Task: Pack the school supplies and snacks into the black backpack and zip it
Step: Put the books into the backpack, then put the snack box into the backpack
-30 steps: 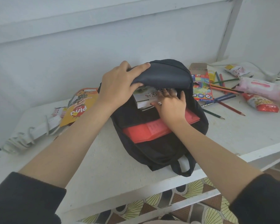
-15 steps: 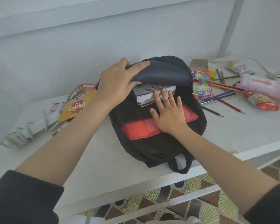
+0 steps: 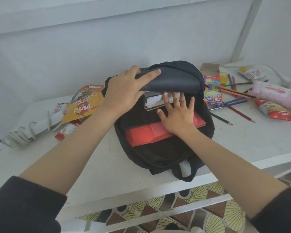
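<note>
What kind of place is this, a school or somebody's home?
Probably a home, though I can't be sure: a white table against a plain wall, patterned floor tiles below, and a black backpack being packed.

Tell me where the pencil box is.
Head view: the pencil box lies on the table just right of the backpack, loose pencils scattered at its right.

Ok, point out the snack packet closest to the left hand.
The yellow packet left of the black backpack; the red packet nearby and those at right lie farther from the left hand.
</note>
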Action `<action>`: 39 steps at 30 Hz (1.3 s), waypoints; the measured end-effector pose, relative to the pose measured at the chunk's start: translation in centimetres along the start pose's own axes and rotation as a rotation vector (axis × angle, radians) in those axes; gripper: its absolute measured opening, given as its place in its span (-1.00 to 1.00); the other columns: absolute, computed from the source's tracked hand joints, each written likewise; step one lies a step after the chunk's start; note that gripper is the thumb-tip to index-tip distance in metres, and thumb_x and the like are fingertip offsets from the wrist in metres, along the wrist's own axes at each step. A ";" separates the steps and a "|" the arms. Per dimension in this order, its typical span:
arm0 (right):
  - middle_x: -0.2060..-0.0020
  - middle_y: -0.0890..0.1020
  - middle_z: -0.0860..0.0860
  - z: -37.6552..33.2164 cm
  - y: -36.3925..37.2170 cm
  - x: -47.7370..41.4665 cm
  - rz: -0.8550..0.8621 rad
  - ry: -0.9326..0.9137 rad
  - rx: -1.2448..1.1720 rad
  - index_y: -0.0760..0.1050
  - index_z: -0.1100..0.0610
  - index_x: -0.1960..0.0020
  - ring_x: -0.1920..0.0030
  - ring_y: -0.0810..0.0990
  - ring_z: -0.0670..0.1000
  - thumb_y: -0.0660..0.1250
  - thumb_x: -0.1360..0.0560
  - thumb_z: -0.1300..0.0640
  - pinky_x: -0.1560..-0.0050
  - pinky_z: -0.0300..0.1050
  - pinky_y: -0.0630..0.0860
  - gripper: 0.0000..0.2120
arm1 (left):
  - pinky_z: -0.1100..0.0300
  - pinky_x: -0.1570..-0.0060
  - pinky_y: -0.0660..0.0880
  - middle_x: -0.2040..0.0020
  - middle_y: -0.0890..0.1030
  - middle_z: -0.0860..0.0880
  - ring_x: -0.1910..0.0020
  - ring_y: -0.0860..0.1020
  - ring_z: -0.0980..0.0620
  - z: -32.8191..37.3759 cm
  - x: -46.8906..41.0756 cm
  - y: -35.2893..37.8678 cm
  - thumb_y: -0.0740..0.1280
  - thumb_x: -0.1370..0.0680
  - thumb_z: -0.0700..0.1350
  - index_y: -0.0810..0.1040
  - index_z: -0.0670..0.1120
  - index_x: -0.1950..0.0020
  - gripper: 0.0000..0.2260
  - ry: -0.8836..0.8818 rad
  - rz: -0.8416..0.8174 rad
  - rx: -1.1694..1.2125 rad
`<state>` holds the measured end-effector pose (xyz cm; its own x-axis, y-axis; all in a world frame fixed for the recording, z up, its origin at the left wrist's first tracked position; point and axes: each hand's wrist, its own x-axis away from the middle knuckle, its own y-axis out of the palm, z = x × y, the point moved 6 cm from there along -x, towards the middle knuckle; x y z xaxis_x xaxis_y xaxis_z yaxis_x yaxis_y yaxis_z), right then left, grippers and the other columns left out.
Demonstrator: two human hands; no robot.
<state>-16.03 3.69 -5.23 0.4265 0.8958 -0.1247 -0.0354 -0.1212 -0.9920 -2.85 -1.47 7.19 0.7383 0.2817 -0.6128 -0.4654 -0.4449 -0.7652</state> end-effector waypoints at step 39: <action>-0.24 0.56 0.06 2.1 -1.0 13.0 0.337 -0.022 -0.348 0.55 0.09 -0.22 -0.33 0.43 0.13 -0.05 -0.54 -0.11 -0.44 0.10 -0.02 -0.49 | 0.33 -0.37 -0.04 -0.35 0.46 0.05 -0.35 0.31 0.20 2.3 17.8 2.8 0.09 -0.58 0.16 0.55 0.05 -0.25 -0.61 -0.304 -0.195 0.503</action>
<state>-12.39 16.34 -5.89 0.4242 0.7904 -0.4419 0.1378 -0.5387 -0.8312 7.88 4.30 -6.35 0.6954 0.5802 -0.4240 -0.5635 0.0742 -0.8228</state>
